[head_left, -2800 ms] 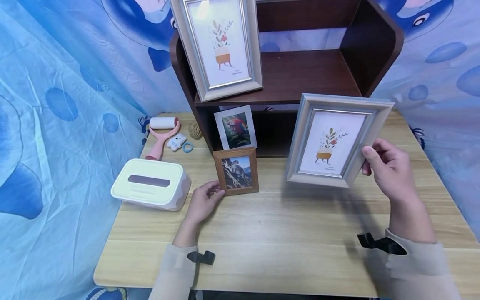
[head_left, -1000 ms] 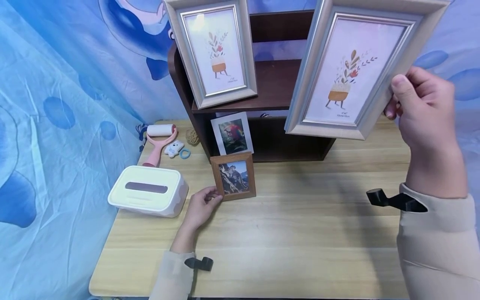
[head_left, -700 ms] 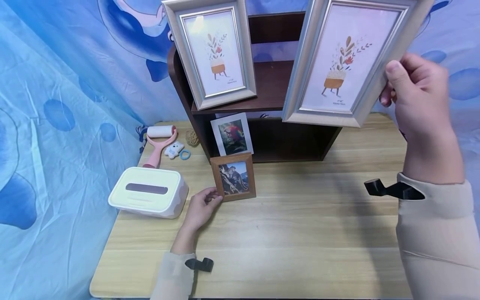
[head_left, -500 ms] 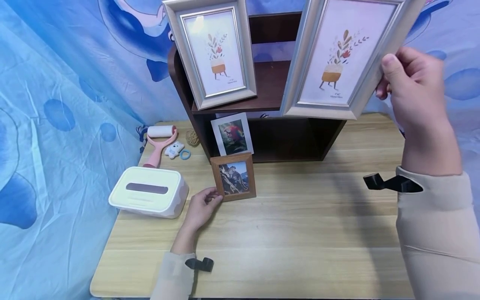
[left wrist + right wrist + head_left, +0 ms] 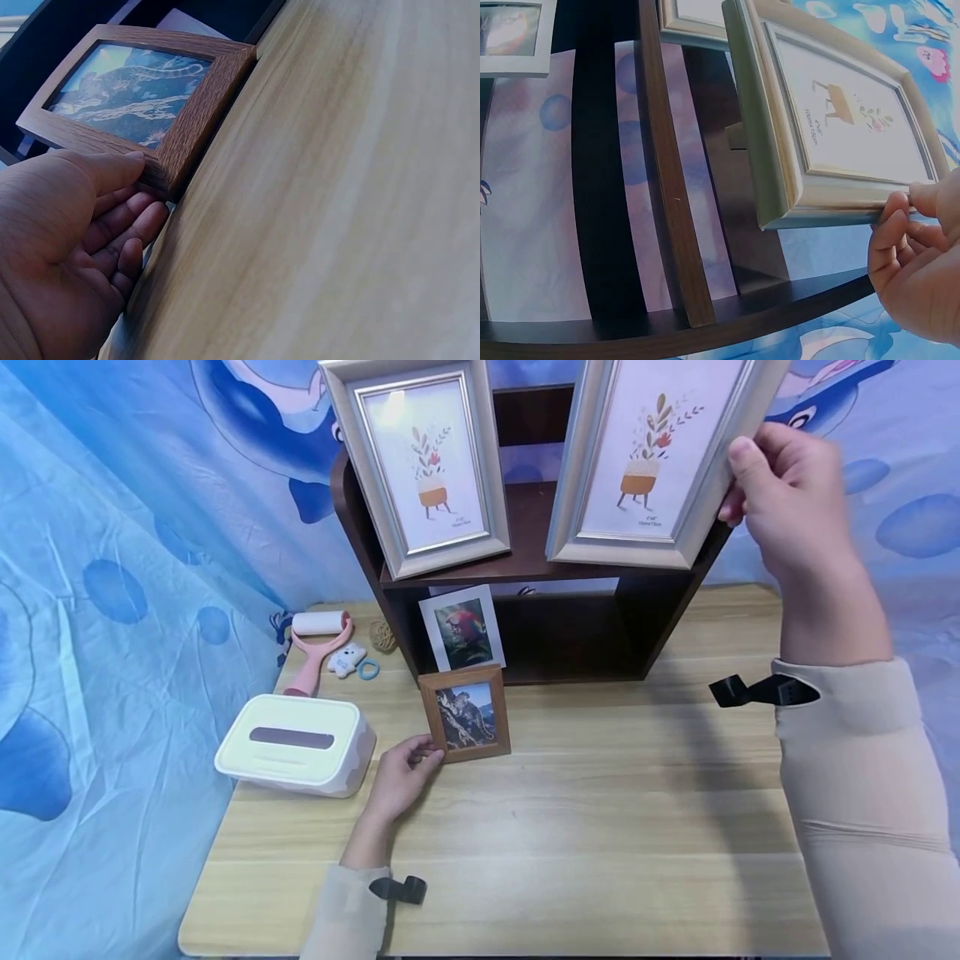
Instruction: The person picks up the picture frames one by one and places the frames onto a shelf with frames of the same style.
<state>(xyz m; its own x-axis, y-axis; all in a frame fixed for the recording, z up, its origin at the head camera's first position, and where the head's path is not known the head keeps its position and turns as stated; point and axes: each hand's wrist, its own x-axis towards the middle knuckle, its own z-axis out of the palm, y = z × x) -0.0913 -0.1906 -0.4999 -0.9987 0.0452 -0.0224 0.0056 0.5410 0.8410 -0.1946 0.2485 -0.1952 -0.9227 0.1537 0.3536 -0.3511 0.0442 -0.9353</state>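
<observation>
My left hand (image 5: pixel 403 777) pinches the lower left corner of a small wooden photo frame (image 5: pixel 467 712), which stands on the table and shows a leopard. In the left wrist view the thumb lies on the frame's front and the other fingers curl behind its edge. My right hand (image 5: pixel 795 493) grips the right side of a large silver picture frame (image 5: pixel 652 460) with a potted-plant print. This frame is upright at the shelf's right part; whether its bottom touches the board I cannot tell. A matching silver frame (image 5: pixel 420 468) stands at the shelf's left.
A white-framed parrot picture (image 5: pixel 465 628) stands in the dark brown shelf's (image 5: pixel 630 627) lower compartment. Left on the table (image 5: pixel 600 827) are a tissue box (image 5: pixel 296 743), a pink lint roller (image 5: pixel 318 647), a small bear figure (image 5: pixel 346 660), a blue ring (image 5: pixel 368 669) and a woven ball (image 5: pixel 382 636).
My right hand has lifted the silver picture frame from above the table, then carried it left towards the matching frame at the shelf. The left hand still holds the wooden frame in place.
</observation>
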